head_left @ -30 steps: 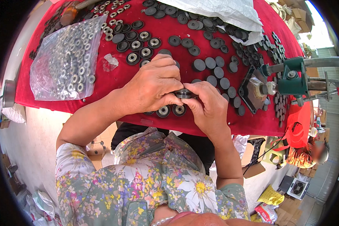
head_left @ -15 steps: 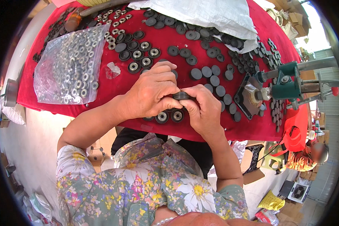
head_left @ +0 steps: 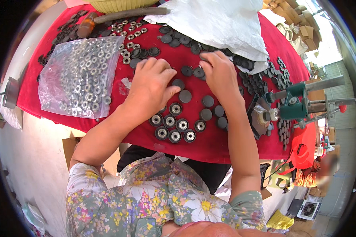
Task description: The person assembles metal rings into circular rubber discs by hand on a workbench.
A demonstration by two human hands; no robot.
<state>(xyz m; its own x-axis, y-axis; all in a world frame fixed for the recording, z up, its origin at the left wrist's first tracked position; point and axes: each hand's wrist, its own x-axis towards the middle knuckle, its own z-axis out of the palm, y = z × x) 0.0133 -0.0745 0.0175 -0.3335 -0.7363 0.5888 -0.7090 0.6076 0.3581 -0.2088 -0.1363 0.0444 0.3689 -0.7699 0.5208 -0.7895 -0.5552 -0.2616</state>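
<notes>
My left hand [head_left: 152,83] is over the middle of the red-covered table, fingers bent downward and thumb apart, with nothing visible in its grip. Beside its thumb lie flat black round caps [head_left: 185,96]. Farther right, my right hand [head_left: 218,73] reaches forward, thumb and fingertips pinched at a dark round cap [head_left: 204,56]; the fingers partly hide it. Two more black caps [head_left: 187,71] lie left of that hand. Between my forearms sits a group of black round cups with metal bearings set in them [head_left: 169,121]. Black cups without visible bearings [head_left: 154,51] are beyond my left hand.
A clear bag of bearings [head_left: 77,79] lies at the left, with loose bearings [head_left: 130,45] beside it. A hammer [head_left: 122,16] rests behind them. At the back is a white sack [head_left: 213,21]. A green metal clamping tool [head_left: 296,100] stands on the right, among black discs.
Both hands have separated and moved forward. The black round piece held between them is no longer in view there, and the group of cups with bearings is now uncovered. The view has shifted slightly.
</notes>
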